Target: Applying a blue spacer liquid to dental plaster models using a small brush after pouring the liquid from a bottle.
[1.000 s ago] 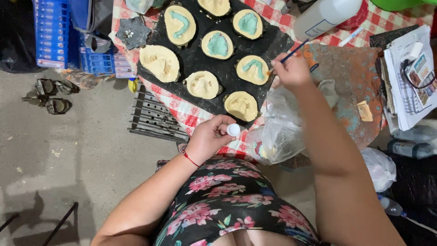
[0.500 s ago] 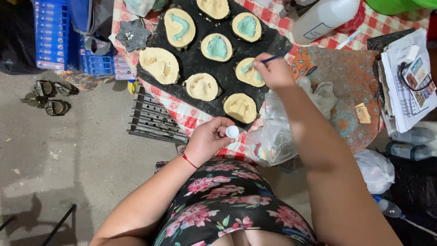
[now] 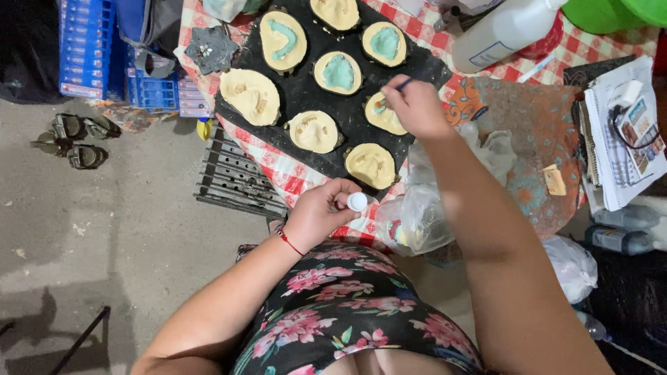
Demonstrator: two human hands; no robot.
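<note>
Two hands are working: your right hand is pinching a thin brush on the yellow mold on the black tray, your left hand is gripping a small white cap, and I think you are needing gentle strokes.

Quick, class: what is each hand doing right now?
Left hand: closed on a small white cap.
Right hand: closed on a thin brush, tip at a cream mould.
</note>
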